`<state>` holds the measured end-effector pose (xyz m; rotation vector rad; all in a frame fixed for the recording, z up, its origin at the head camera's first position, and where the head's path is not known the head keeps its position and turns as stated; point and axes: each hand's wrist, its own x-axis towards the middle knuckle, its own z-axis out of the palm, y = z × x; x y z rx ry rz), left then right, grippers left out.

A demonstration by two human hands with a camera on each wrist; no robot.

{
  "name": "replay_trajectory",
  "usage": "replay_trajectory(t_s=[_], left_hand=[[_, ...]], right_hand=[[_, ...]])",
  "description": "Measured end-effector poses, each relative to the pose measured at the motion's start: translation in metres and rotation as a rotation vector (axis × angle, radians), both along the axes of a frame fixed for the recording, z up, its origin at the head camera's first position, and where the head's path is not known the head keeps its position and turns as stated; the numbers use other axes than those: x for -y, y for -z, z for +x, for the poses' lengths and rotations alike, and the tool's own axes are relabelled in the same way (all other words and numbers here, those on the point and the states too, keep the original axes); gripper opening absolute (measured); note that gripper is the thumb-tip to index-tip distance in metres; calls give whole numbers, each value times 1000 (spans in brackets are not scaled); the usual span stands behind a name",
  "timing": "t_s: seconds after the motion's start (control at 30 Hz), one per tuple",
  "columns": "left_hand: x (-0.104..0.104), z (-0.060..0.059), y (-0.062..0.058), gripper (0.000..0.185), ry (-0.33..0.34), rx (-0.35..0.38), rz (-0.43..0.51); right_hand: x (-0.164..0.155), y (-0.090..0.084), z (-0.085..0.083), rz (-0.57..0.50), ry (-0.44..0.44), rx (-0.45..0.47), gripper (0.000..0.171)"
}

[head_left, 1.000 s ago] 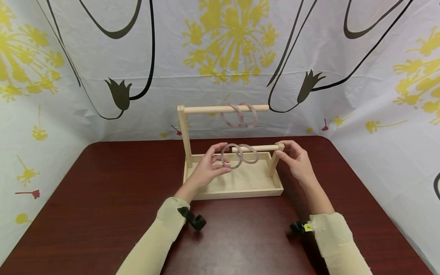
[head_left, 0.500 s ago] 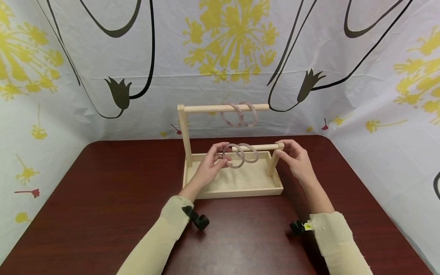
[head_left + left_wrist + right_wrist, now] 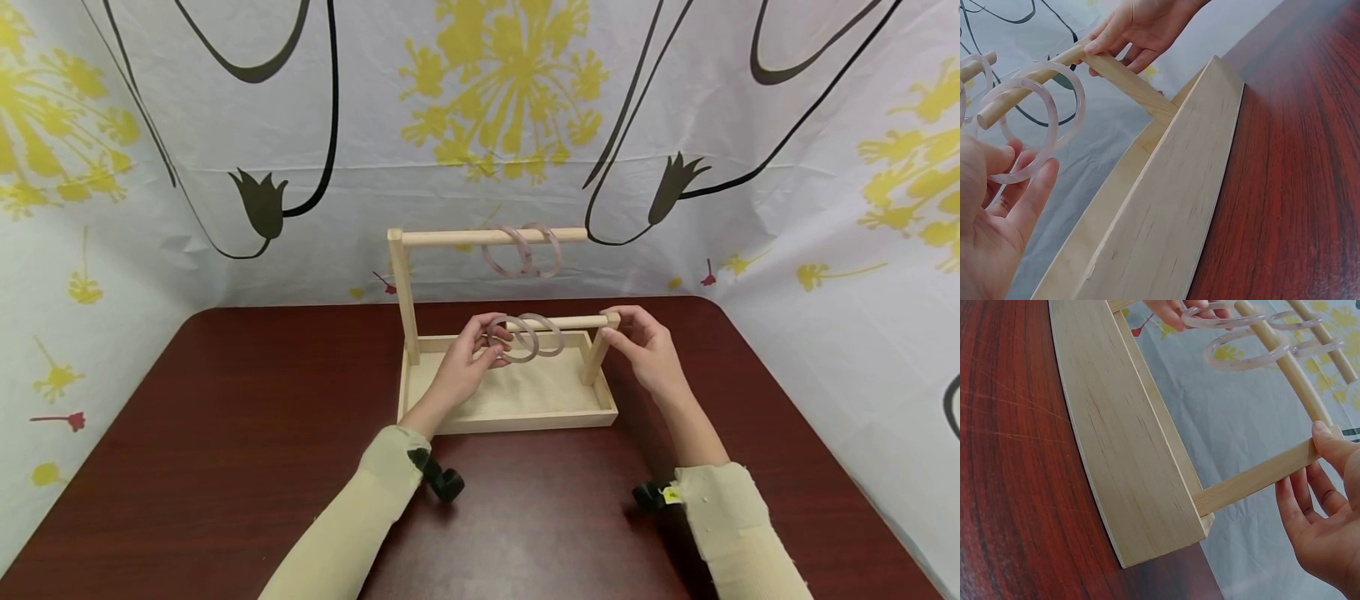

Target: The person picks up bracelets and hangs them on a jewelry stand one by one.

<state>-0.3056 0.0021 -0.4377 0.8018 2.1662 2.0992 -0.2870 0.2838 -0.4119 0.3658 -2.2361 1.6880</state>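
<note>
The left hand [image 3: 467, 360] is pinching a pale pink bangle [image 3: 519, 338] between thumb and fingertips, holding it threaded over the free end of the lower wooden rod [image 3: 573, 322], just beside a second bangle [image 3: 547, 333] hanging on that rod. The right hand [image 3: 647, 350] is gripping the short post [image 3: 597, 354] at the rod's far end, steadying the wooden rack [image 3: 517, 408] standing on the dark red desk [image 3: 225, 433], while two more bangles [image 3: 525, 250] are hanging from the upper rod [image 3: 450, 238]
</note>
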Motion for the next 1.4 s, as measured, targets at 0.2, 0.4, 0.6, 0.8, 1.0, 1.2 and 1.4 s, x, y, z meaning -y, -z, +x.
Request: replay_trajectory(t_s=[0.2, 0.4, 0.6, 0.8, 1.0, 1.2, 1.4], left_hand=[[-2, -1, 1, 41, 0, 11, 20], [-3, -3, 3, 40, 13, 14, 41], [-3, -4, 4, 40, 21, 3, 52], [-2, -4, 5, 40, 13, 2, 45], [-2, -4, 5, 40, -1, 13, 44], [-1, -4, 4, 39, -29, 5, 45], [-2, -7, 4, 32, -79, 19, 50]], right_hand=[[0, 1, -1, 4, 5, -1, 33], [-1, 1, -1, 16, 11, 3, 33], [0, 1, 0, 17, 16, 5, 32], [-1, 2, -1, 3, 6, -8, 31], [-1, 2, -1, 10, 11, -6, 31], [-1, 1, 0, 12, 14, 3, 31], [-1, 2, -1, 9, 6, 0, 32]])
